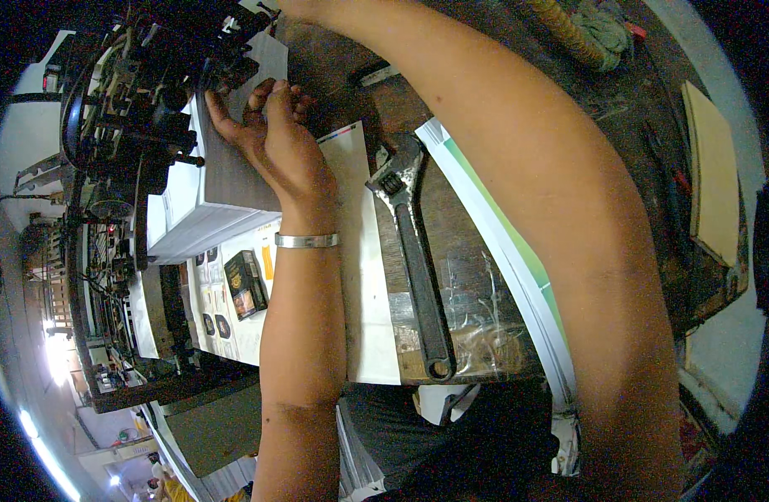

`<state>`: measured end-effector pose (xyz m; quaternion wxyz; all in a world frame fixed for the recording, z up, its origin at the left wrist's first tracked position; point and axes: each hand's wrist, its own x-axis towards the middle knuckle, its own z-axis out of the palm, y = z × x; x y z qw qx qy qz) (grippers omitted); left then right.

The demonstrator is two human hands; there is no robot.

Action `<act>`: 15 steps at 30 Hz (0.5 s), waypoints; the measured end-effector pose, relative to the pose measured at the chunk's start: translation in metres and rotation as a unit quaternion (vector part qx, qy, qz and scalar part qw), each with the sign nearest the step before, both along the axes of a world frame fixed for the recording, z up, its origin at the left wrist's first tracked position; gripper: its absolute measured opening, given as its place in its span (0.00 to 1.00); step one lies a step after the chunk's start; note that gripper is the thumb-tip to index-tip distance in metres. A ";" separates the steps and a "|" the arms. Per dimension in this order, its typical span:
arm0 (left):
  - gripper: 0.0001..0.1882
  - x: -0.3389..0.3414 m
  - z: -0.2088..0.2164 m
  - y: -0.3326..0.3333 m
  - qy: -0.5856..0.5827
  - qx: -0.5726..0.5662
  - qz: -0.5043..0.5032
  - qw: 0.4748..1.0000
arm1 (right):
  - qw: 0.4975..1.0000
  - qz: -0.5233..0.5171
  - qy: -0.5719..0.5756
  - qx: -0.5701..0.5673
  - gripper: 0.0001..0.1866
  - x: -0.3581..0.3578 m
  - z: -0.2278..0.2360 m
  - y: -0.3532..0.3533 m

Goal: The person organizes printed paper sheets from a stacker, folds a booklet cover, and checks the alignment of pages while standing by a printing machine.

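Note:
My left hand [275, 138], with a metal bracelet [307, 241] on its wrist, rests against a tall stack of paper [234, 180] beside a dark machine [129, 117]. Its fingers are loosely curled and apart, with nothing seen in them. Across the top right reaches my right arm; only the wrist end of my right hand [302, 8] shows at the upper edge, near the machine's parts, and its fingers are hidden. Between my arms an adjustable wrench [422, 284] lies on the wooden table [476, 284]. A white sheet [363, 276] lies left of the wrench.
White and green printed sheets [493, 217] lie under my right arm. A small dark box [245, 284] sits on a printed sheet at left. At far right are a wooden board [709, 171], a ridged yellowish hose [568, 33] and a cloth [602, 33]. People stand in the lower left background.

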<state>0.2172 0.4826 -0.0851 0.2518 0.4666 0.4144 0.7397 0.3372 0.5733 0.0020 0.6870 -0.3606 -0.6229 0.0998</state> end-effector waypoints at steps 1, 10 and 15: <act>0.45 0.000 0.000 0.000 -0.001 0.001 0.000 1.000 | 1.000 -0.005 0.003 0.003 0.17 -0.001 0.000 0.002; 0.44 -0.002 -0.002 -0.001 -0.002 -0.001 -0.002 1.000 | 1.000 0.008 0.008 -0.004 0.20 0.006 -0.002 -0.011; 0.44 -0.003 -0.008 0.003 -0.003 -0.016 -0.011 1.000 | 0.999 0.033 0.042 -0.005 0.21 0.007 -0.004 0.001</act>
